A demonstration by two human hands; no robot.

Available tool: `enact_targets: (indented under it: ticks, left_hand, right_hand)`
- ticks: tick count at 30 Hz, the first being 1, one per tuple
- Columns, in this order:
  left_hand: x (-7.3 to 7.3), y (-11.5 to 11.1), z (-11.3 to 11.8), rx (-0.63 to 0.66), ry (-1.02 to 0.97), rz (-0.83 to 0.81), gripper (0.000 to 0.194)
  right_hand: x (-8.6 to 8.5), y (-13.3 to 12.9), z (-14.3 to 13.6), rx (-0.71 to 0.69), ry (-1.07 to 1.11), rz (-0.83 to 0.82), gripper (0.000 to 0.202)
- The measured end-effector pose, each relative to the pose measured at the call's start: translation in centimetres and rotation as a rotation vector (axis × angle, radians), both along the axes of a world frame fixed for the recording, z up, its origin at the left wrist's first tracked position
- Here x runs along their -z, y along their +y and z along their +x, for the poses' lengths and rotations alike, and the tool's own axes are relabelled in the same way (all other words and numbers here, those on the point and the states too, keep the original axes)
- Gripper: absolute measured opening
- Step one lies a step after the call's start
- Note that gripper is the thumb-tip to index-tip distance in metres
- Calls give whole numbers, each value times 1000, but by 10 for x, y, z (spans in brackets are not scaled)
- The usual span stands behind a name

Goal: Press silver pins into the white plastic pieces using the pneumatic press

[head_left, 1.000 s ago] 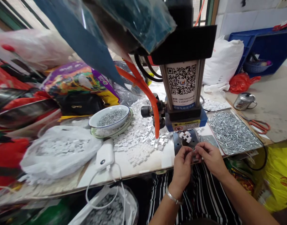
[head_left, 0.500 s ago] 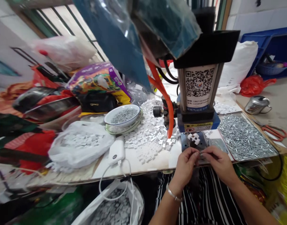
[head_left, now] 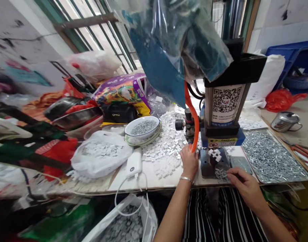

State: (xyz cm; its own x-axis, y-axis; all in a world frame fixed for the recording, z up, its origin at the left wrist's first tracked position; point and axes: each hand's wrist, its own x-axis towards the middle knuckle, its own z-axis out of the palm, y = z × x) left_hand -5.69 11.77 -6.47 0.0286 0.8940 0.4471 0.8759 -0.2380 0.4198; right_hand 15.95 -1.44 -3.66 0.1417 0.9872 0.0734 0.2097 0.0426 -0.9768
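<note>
Left hand (head_left: pixel 189 163) by white pieces (head_left: pixel 166 146), press's (head_left: pixel 225 114) 7 o'clock; right hand (head_left: pixel 244 185) by pins (head_left: pixel 220 174), 5 o'clock; finger pinch unclear; pick singly.

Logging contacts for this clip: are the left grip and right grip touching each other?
Apart. The head view shows the press's dark base plate plainly visible between the left grip and right grip.

Around the black-and-blue press (head_left: pixel 221 130), its label (head_left: pixel 226 102) chequered black on white, are an orange hose (head_left: pixel 195 127) at nine o'clock, white pieces (head_left: pixel 166 144) at eight, silvery pins (head_left: pixel 272 156) at four and white-striped black cloth (head_left: pixel 226 215) at six
</note>
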Motion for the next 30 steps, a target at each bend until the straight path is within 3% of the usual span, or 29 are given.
enact_targets:
  ticks: [7,13,17,23,30]
  left_hand:
    - [16,-23,-5,95,-47,62,13]
    - [-3,-18,4,50,-56,-47,29]
    - [-17,-7,17,3,-8,-119,17]
    - [-16,1,24,-22,-57,-124,12]
    - [-23,8,32,-45,-139,-143,20]
  right_hand:
    - [1,-2,2,-7,11,-12,35]
    - [-4,-1,-3,-16,1,21,37]
    - [-5,-2,-1,-12,-13,30,35]
    - [0,-6,3,-4,-27,12,35]
    - [2,-9,-1,-36,-33,18,33]
